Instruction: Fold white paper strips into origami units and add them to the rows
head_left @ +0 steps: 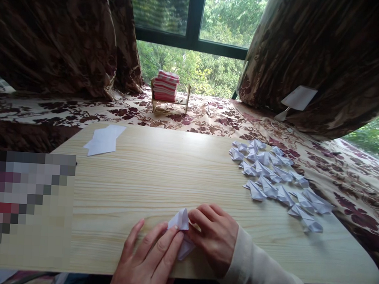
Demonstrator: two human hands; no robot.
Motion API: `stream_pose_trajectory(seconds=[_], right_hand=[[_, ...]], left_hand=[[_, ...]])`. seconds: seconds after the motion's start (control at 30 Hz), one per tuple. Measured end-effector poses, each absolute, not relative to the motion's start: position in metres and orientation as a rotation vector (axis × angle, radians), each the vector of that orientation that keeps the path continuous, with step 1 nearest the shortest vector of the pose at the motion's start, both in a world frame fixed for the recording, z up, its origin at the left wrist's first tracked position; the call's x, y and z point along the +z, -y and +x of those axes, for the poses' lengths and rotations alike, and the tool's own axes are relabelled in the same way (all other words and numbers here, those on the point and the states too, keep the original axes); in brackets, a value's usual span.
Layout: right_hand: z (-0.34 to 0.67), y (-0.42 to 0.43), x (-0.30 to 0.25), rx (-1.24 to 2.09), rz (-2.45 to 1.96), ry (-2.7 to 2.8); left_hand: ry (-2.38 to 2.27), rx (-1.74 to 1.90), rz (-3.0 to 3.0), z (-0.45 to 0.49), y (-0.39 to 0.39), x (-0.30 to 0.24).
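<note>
A small piece of folded white paper lies on the table near its front edge, between my two hands. From the left, my left hand presses the paper with its forefinger and middle finger, while its outer fingers stretch away, apart from it. At the paper's right side, my right hand is closed, its fingers curled and the thumb and forefinger at the paper's edge. Part of the paper is hidden under the fingers, and its lower corner shows between the hands.
On the table's right side lie several folded white paper pieces in rough rows. Flat white sheets rest at the far left of the wooden table. Behind, a small rack holds striped folded cloths; a white lamp stands at right.
</note>
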State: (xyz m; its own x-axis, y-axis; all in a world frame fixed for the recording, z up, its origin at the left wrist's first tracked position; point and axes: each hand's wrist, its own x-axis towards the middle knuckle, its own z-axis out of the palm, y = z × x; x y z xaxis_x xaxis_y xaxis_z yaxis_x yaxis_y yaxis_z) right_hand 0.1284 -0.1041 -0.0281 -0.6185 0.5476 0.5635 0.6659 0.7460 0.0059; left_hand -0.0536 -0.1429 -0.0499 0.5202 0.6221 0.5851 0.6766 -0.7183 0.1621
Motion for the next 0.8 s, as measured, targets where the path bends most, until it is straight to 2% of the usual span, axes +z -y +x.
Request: stream_pose_trajectory(seconds=[0.23,0.53,0.8], right_hand=[[0.131,0.101,-0.030,-0.243,-0.880,2.373],[0.134,0.117,-0.001,-0.106,-1.037,2.436],[0.122,0.104,-0.016,-0.122,-0.967,2.405]], left_hand=[[1.190,-0.896,-2.611,-0.047,0.144,-0.051],[1.214,-0.913,-2.569,-0.043,0.145,-0.052],[1.202,-0.974,-2.536,-0.043,0.148,-0.054]])
